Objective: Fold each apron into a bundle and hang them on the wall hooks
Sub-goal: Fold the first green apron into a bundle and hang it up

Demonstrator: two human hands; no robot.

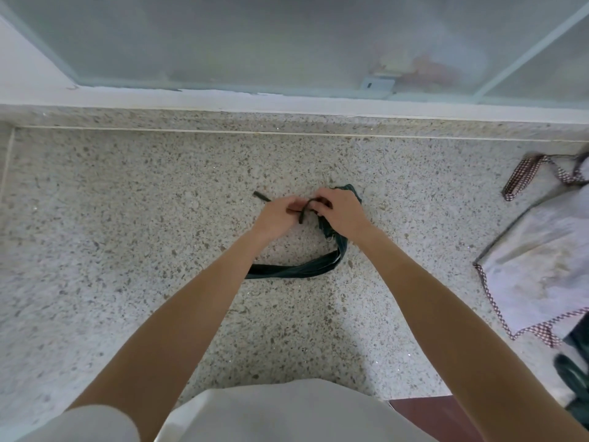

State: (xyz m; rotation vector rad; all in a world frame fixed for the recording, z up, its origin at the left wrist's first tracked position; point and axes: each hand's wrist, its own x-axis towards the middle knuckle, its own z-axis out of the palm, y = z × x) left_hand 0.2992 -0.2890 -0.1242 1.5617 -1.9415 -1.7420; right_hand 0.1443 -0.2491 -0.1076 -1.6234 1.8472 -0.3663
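A dark green apron [342, 247] lies bunched into a small bundle on the speckled stone counter [127, 218], mostly hidden under my right hand [339, 212]. Its wide neck strap [296, 270] curves out toward me and to the left. My left hand [279, 215] pinches a thin dark tie string [302, 215], whose loose end [258, 195] sticks out to the left. My right hand grips the same string against the bundle. A white apron with red checked trim [541, 260] lies flat at the right edge.
A frosted glass window [287, 43] with a white sill [223, 102] runs along the counter's far side. Dark fabric [573, 374] lies at the lower right, by the counter's front edge. No wall hooks are in view.
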